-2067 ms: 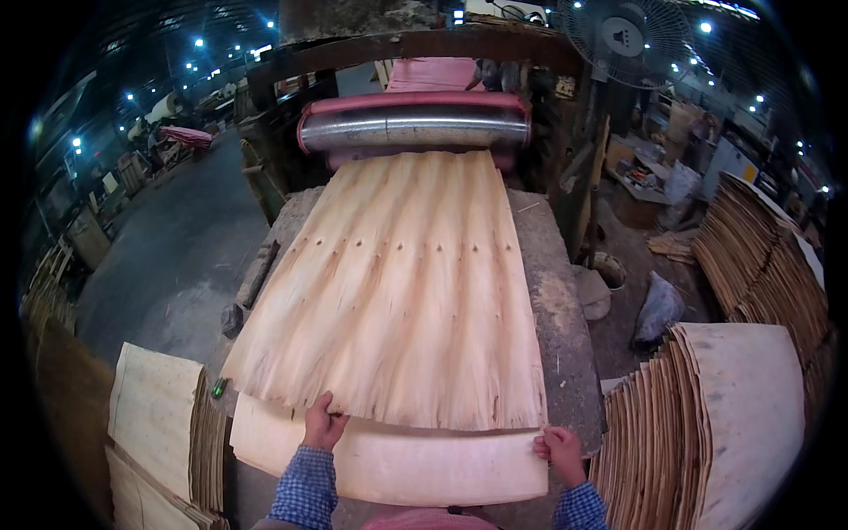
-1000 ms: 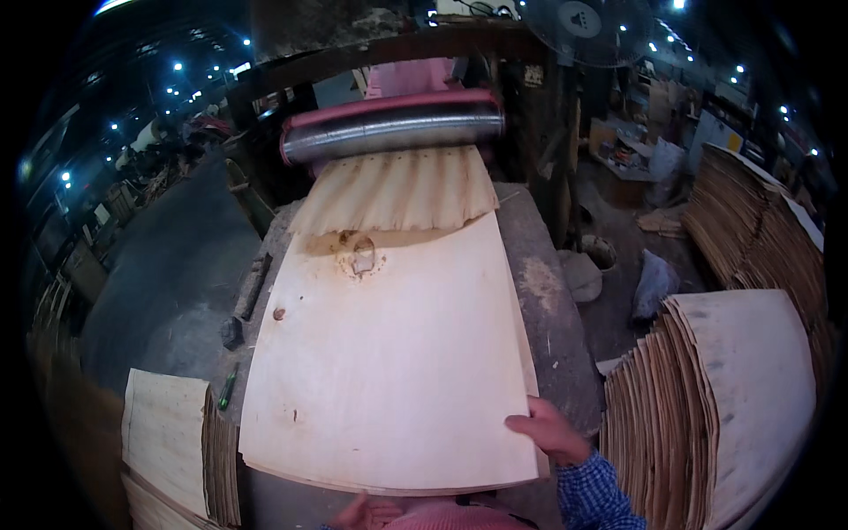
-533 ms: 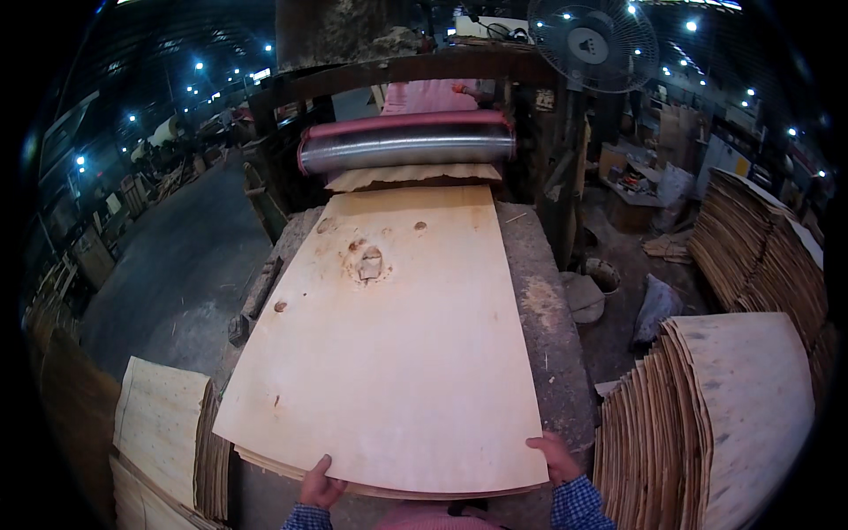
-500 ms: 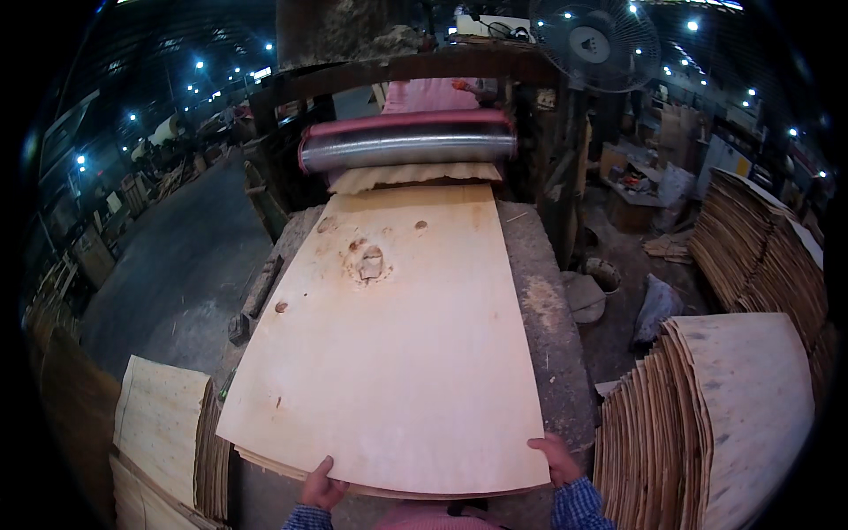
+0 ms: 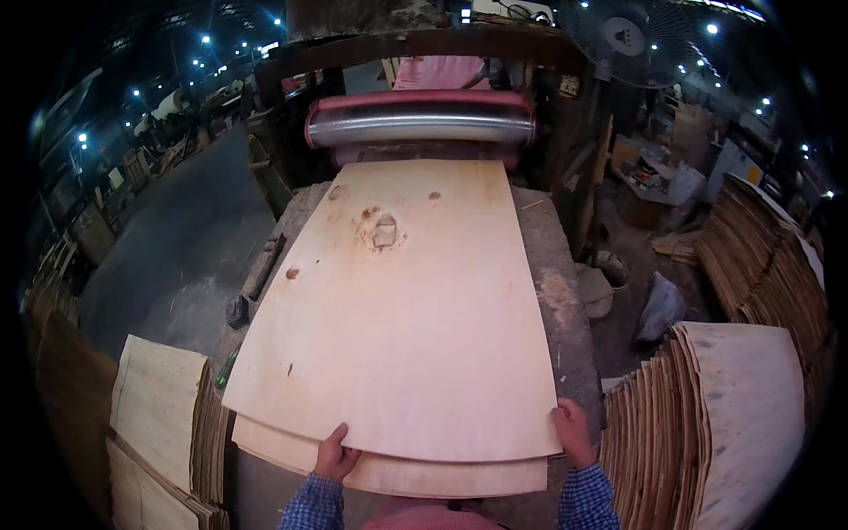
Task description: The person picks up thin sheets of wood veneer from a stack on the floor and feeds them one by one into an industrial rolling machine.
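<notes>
A large pale wood veneer sheet [image 5: 415, 327] with dark knots lies lengthwise in front of me, its far end close to the rollers of a machine. My left hand [image 5: 336, 454] pinches its near edge left of the middle, thumb on top. At the near right corner my right hand [image 5: 572, 433] grips the sheet's side, thumb uppermost. Beneath it, more veneer sheets [image 5: 450, 475] stick out toward me. The shiny metal roller [image 5: 420, 130] with pink-red coating spans the machine beyond the sheet.
Veneer stacks stand at the near left [image 5: 159, 406] and near right [image 5: 751, 397]. A rough machine bed [image 5: 552, 274] borders the sheet. A fan [image 5: 624, 37] hangs at upper right. Behind the rollers a person in pink [image 5: 437, 72] stands. A bucket [image 5: 611, 268] sits on the right.
Both hands have pushed the top sheet forward, away from me, baring the sheets below at the near edge. The ragged veneer edge at the rollers has gone from sight.
</notes>
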Action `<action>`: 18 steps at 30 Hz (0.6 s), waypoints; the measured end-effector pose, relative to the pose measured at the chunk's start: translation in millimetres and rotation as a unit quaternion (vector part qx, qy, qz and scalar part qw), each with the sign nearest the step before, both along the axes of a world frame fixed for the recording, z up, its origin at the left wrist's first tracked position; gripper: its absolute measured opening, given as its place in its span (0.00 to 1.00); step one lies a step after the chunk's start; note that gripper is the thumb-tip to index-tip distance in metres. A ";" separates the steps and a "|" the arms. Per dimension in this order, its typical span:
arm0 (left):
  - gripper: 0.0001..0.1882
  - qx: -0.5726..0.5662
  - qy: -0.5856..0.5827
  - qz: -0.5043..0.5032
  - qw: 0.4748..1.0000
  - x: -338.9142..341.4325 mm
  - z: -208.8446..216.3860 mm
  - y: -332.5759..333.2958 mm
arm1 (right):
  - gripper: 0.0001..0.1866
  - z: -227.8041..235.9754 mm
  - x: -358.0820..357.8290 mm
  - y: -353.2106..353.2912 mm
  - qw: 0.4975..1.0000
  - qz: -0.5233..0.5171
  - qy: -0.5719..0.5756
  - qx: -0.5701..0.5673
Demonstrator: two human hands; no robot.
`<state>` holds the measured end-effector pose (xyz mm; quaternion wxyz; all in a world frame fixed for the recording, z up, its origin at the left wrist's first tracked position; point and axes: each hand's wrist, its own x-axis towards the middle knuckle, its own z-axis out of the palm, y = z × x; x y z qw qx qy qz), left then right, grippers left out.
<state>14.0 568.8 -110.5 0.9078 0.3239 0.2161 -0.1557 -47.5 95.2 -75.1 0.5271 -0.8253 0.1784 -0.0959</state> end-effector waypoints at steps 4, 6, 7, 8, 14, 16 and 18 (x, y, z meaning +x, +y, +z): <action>0.14 0.050 0.025 0.002 0.998 56.7 -12.5 -13.0 | 0.19 34.1 -16.6 50.2 0.945 -0.030 -0.034 -0.325; 0.12 0.069 0.033 -0.017 0.997 88.5 -14.7 -26.7 | 0.23 -9.1 -30.9 66.5 0.960 0.018 -0.021 -0.278; 0.11 0.081 0.036 -0.023 0.996 102.9 -16.2 -30.7 | 0.24 -23.7 -35.4 77.2 0.957 0.050 -0.023 -0.286; 0.11 0.080 0.035 -0.020 0.996 116.6 -19.2 -33.8 | 0.24 -33.7 -40.4 81.5 0.951 0.056 -0.023 -0.302; 0.12 0.070 0.013 -0.033 0.997 206.9 -25.5 -64.9 | 0.23 -64.0 -59.4 80.0 0.948 0.006 0.016 -0.318; 0.15 0.038 0.018 -0.035 0.999 241.3 -35.7 -66.0 | 0.23 -66.5 -60.4 72.3 0.950 0.008 0.037 -0.311; 0.18 0.030 0.041 -0.042 0.998 269.6 -39.8 -69.1 | 0.22 -64.5 -62.2 69.7 0.955 0.002 0.058 -0.289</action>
